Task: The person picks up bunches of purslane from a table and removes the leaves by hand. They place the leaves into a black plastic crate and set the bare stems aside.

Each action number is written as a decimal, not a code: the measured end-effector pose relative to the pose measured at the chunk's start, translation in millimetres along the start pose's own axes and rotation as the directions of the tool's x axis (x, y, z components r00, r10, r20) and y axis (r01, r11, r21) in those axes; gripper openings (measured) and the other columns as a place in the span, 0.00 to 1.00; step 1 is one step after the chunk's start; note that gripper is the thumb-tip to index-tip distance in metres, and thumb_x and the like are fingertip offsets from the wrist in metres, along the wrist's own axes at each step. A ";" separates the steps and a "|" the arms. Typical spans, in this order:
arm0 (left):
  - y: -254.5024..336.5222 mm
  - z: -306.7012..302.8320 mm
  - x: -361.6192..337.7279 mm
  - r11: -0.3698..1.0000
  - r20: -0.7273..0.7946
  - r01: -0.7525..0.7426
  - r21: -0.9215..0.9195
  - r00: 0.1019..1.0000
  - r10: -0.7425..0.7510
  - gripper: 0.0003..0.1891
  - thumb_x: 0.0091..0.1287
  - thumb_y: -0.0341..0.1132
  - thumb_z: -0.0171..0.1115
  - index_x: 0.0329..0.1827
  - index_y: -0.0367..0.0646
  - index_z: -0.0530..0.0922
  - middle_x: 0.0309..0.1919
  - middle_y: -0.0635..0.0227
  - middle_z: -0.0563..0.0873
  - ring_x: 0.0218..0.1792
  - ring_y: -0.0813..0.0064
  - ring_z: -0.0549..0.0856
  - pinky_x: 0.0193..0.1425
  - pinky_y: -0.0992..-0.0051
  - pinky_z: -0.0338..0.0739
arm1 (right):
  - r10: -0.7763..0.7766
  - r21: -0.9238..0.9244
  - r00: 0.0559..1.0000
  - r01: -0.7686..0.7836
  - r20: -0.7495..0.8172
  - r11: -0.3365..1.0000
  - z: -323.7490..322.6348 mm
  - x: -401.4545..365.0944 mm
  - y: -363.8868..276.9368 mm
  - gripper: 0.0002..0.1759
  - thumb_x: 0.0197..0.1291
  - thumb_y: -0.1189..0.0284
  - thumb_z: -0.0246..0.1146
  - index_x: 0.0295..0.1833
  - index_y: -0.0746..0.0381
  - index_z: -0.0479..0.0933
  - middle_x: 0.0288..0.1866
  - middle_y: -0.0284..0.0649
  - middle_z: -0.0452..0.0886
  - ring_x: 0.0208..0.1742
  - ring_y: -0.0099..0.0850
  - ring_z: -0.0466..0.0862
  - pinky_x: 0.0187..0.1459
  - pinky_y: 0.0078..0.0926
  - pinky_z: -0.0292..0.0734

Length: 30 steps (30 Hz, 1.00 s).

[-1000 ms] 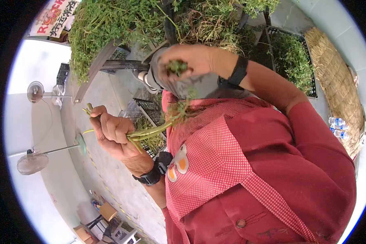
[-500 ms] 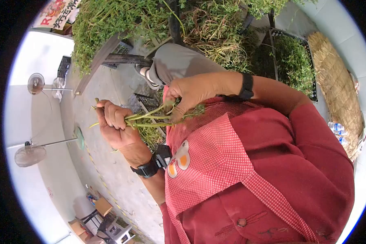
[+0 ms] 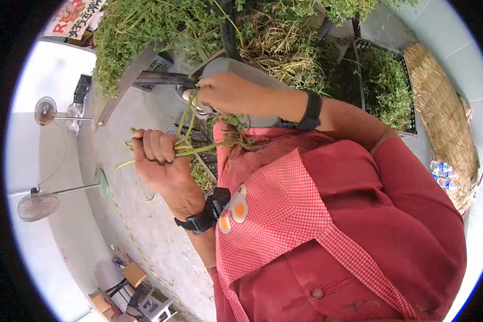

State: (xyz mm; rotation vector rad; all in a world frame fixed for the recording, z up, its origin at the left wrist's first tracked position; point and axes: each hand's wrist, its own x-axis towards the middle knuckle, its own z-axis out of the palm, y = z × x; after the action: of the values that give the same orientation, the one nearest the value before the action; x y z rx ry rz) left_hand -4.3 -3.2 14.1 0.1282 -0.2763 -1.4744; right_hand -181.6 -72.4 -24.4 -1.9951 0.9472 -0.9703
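Observation:
My left hand is closed around a small bunch of green plant stems, whose leafy, rooty-looking ends stick out toward the red checked apron. Cut or broken stem ends poke out on the other side of the fist. My right hand is raised above the bunch, its fingers pinched on the upper end of a long green stem. That stem runs down to the left fist. The right fingertips are slightly blurred.
A heap of green plants lies on a wooden-framed stand at the top. Drier plants lie beside it. A black crate holds more greens near a rolled straw mat. Two fans and cardboard boxes stand leftward.
My right hand has moved up and left, away from the apron, drawing one stem upright out of line with the others. My left hand keeps its grip nearly in place.

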 end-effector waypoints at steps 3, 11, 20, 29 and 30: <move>10.4 -0.6 3.0 0.997 0.018 0.047 -0.064 0.999 -0.046 0.13 0.73 0.35 0.40 0.33 0.37 0.67 0.12 0.78 0.53 0.11 0.85 0.50 0.12 0.81 0.45 | 0.047 0.817 0.829 -0.557 0.557 0.147 -13.1 -5.0 2.7 0.14 0.62 0.64 0.51 0.29 0.62 0.71 0.13 0.32 0.64 0.12 0.26 0.63 0.18 0.27 0.63; 33.1 16.7 -7.9 0.995 0.068 -0.071 0.064 0.995 0.067 0.11 0.72 0.32 0.40 0.31 0.38 0.67 0.12 0.79 0.53 0.11 0.86 0.49 0.12 0.81 0.44 | -0.128 -0.342 0.984 0.079 -0.125 0.936 -38.8 17.0 77.4 0.08 0.56 0.68 0.55 0.29 0.61 0.73 0.19 0.42 0.73 0.19 0.39 0.73 0.24 0.33 0.70; 43.5 -4.4 6.6 0.978 -0.071 -0.115 -0.173 0.992 0.104 0.12 0.71 0.32 0.41 0.28 0.39 0.65 0.12 0.77 0.53 0.12 0.83 0.51 0.13 0.80 0.46 | 0.167 0.620 0.923 -0.358 0.346 0.698 -20.2 -25.4 -0.5 0.16 0.61 0.59 0.60 0.33 0.62 0.76 0.23 0.31 0.74 0.20 0.17 0.70 0.19 0.15 0.65; 32.2 -5.4 5.1 0.982 -0.059 -0.106 -0.158 0.993 0.098 0.13 0.72 0.34 0.40 0.29 0.39 0.67 0.12 0.78 0.53 0.11 0.83 0.51 0.12 0.81 0.48 | 0.080 0.508 0.923 -0.277 0.375 0.815 23.0 -22.2 -0.6 0.23 0.50 0.55 0.69 0.40 0.65 0.79 0.24 0.33 0.77 0.24 0.19 0.74 0.25 0.21 0.69; 29.6 -1.1 3.5 0.983 -0.074 -0.115 -0.145 0.992 0.105 0.13 0.72 0.34 0.40 0.28 0.39 0.66 0.12 0.78 0.53 0.11 0.83 0.51 0.12 0.81 0.47 | 0.047 0.435 0.936 -0.206 0.350 0.876 21.2 -21.9 -0.4 0.22 0.51 0.56 0.69 0.40 0.65 0.79 0.24 0.33 0.77 0.24 0.20 0.75 0.26 0.22 0.70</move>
State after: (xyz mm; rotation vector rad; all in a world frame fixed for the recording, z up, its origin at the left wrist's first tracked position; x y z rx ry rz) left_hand 24.8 -3.9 20.9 0.0401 -0.1168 -1.3733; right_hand -173.4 -48.1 -40.9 -1.5924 0.5809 -0.6785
